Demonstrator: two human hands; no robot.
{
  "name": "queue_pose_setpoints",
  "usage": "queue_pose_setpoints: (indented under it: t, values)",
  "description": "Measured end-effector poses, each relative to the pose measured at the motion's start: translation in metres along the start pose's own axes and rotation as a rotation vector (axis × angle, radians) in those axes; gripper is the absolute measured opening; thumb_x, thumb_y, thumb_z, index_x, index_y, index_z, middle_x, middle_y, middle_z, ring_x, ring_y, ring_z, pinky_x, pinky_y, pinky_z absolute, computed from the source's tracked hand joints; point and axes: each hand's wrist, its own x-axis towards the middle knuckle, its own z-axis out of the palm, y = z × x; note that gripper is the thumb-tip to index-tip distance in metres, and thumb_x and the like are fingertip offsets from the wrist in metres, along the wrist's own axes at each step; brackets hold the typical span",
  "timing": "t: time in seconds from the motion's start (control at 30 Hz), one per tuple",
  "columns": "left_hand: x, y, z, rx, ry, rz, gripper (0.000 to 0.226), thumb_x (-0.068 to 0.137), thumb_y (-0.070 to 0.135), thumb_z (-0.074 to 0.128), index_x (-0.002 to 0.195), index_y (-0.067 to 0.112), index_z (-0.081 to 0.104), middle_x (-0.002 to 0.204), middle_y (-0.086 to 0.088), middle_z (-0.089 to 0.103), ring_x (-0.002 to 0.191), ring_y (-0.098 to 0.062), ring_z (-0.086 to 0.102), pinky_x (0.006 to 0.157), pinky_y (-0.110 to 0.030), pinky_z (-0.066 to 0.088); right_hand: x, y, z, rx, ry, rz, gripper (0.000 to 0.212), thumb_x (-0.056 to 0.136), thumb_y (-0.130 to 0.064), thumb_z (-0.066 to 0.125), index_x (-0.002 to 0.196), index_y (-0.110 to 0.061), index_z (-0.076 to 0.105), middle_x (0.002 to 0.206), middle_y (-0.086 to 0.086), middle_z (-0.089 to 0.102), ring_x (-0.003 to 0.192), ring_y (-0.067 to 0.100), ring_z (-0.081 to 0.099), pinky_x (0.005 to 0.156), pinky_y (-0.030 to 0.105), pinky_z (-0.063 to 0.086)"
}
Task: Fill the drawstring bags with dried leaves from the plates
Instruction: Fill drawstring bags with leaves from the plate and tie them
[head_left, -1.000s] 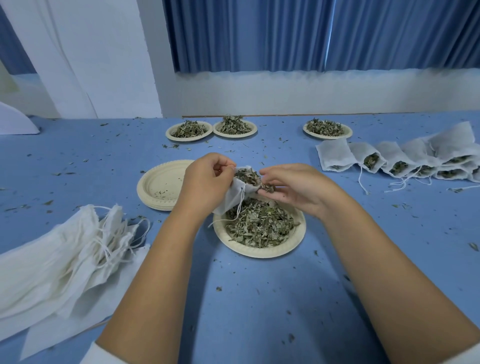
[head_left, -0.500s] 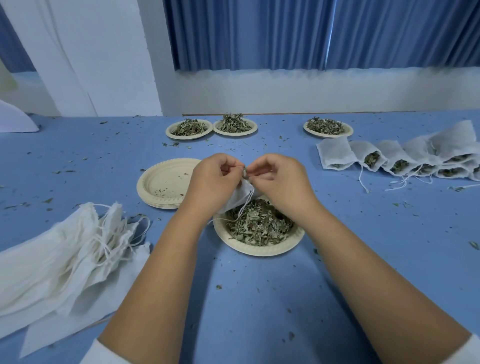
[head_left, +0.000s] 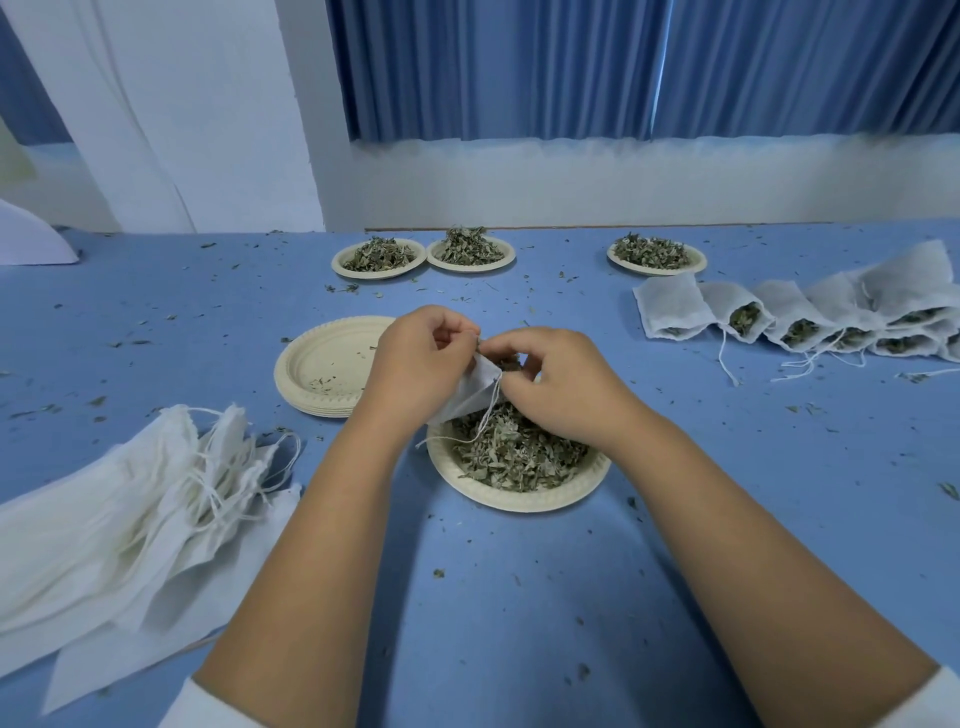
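A small white drawstring bag (head_left: 475, 389) hangs over the near plate of dried leaves (head_left: 519, 457). My left hand (head_left: 421, 358) grips the bag's mouth from the left. My right hand (head_left: 550, 374) pinches the mouth from the right, fingers curled over the opening. The bag's strings dangle onto the leaves. What is inside the bag is hidden by my fingers.
A stack of empty plates (head_left: 327, 369) sits left of my hands. Empty bags (head_left: 135, 509) lie piled at the near left. A row of filled bags (head_left: 800, 317) lies at the right. Three more plates of leaves (head_left: 379, 257) (head_left: 470, 249) (head_left: 655, 254) stand at the back. Crumbs dot the blue table (head_left: 519, 597).
My right hand has moved in from the bag's right side to its mouth, and both hands now pinch the opening together. The leaves seen at the mouth earlier are covered.
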Motion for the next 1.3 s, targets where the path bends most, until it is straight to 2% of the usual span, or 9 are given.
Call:
queue_pose_setpoints:
  t: [0.2,0.4,0.5,0.63,0.8,0.93,1.07,1.17,1.3]
  values:
    - [-0.001,0.001,-0.003,0.005,-0.032,0.044,0.012,0.095,0.011,0.059,0.088,0.019,0.065,0.086,-0.002,0.067,0.087,-0.027,0.066,0.087,-0.038,0.054,0.003,0.007,-0.001,-0.153,-0.056,0.009,0.030,0.084,-0.020,0.058,0.104,-0.038,0.072,0.080,-0.016,0.068,0.080,0.001,0.049,0.067,0.009,0.035]
    - [-0.002,0.000,0.001,0.045,-0.088,0.094,0.014,0.094,0.011,0.059,0.085,0.021,0.063,0.077,0.008,0.063,0.075,-0.012,0.060,0.073,-0.022,0.048,-0.001,0.002,-0.002,-0.166,-0.165,0.001,0.021,0.083,-0.013,0.057,0.094,-0.020,0.073,0.057,-0.006,0.056,0.050,0.007,0.046,0.055,0.028,0.041]
    - [0.002,-0.003,-0.002,0.013,-0.024,0.068,0.017,0.095,0.012,0.057,0.085,0.025,0.062,0.083,0.003,0.065,0.083,-0.022,0.065,0.082,-0.034,0.053,-0.001,-0.001,-0.007,0.002,0.032,0.029,0.030,0.081,-0.008,0.057,0.095,-0.027,0.076,0.048,-0.026,0.055,0.046,-0.002,0.049,0.050,0.008,0.037]
    - [0.004,-0.005,-0.007,-0.004,0.015,0.035,0.018,0.096,0.014,0.057,0.087,0.028,0.063,0.086,0.004,0.066,0.085,-0.019,0.065,0.089,-0.041,0.055,0.004,0.002,-0.012,0.092,0.266,0.159,0.024,0.081,-0.009,0.061,0.077,-0.031,0.069,0.051,-0.025,0.057,0.044,0.004,0.048,0.051,0.010,0.041]
    - [0.004,-0.004,-0.007,-0.014,0.012,0.006,0.013,0.094,0.012,0.058,0.093,0.023,0.065,0.088,0.000,0.067,0.087,-0.022,0.067,0.091,-0.044,0.055,0.006,0.008,-0.008,0.373,0.076,0.431,0.008,0.084,-0.013,0.074,0.088,-0.013,0.068,0.078,0.005,0.071,0.065,0.019,0.069,0.075,0.045,0.061]
    - [0.003,-0.004,-0.005,0.030,-0.011,-0.003,0.006,0.092,0.015,0.063,0.092,0.019,0.067,0.084,-0.001,0.069,0.079,-0.018,0.067,0.088,-0.041,0.056,0.006,0.005,-0.002,0.462,0.076,0.472,0.012,0.083,-0.001,0.073,0.080,-0.012,0.069,0.080,0.013,0.072,0.072,0.025,0.071,0.083,0.044,0.059]
    - [0.000,-0.006,-0.006,0.133,0.020,0.020,0.019,0.083,0.036,0.075,0.087,0.019,0.067,0.077,0.007,0.068,0.071,-0.006,0.063,0.065,-0.014,0.048,0.005,0.003,-0.001,0.417,0.133,0.436,0.012,0.082,0.000,0.073,0.079,-0.011,0.069,0.079,0.015,0.072,0.074,0.029,0.073,0.079,0.044,0.060]
    - [-0.001,-0.005,-0.005,0.163,0.020,0.027,0.011,0.086,0.027,0.073,0.085,0.016,0.070,0.079,0.002,0.070,0.075,-0.012,0.067,0.071,-0.025,0.052,0.004,0.003,-0.001,0.244,0.197,0.332,0.009,0.081,-0.009,0.077,0.078,-0.014,0.070,0.070,0.003,0.071,0.059,0.012,0.067,0.066,0.032,0.060]
    - [-0.003,0.001,-0.005,0.107,0.018,0.053,0.008,0.088,0.016,0.065,0.086,0.013,0.073,0.079,-0.002,0.071,0.078,-0.019,0.068,0.081,-0.038,0.056,0.003,0.000,0.000,0.040,0.264,0.104,0.012,0.076,-0.021,0.081,0.074,-0.027,0.071,0.069,-0.008,0.055,0.058,-0.001,0.050,0.058,0.012,0.037]
